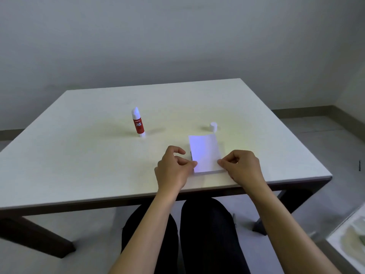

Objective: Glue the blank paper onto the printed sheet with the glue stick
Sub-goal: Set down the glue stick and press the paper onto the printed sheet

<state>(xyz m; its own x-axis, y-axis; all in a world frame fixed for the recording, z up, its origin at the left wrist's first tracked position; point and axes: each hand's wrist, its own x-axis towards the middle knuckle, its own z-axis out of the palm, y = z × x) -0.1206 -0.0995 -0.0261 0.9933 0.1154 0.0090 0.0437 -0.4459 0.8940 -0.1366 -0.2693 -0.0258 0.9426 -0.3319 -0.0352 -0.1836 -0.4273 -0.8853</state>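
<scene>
White blank paper point(205, 153) lies near the desk's point(79, 155) front edge (printed sheet point(191, 155) peeking out left), both hands, left point(173, 169) and right point(242, 167), pinching its near corners; uncapped glue stick point(138, 123) stands mid-desk.

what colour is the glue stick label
Red with white lettering, on the upright glue stick; seen in the head view.

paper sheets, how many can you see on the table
2. The blank paper lies on top, between both hands near the table's front edge. The printed sheet shows only as a dark sliver at its left edge. More may be hidden beneath.
</scene>
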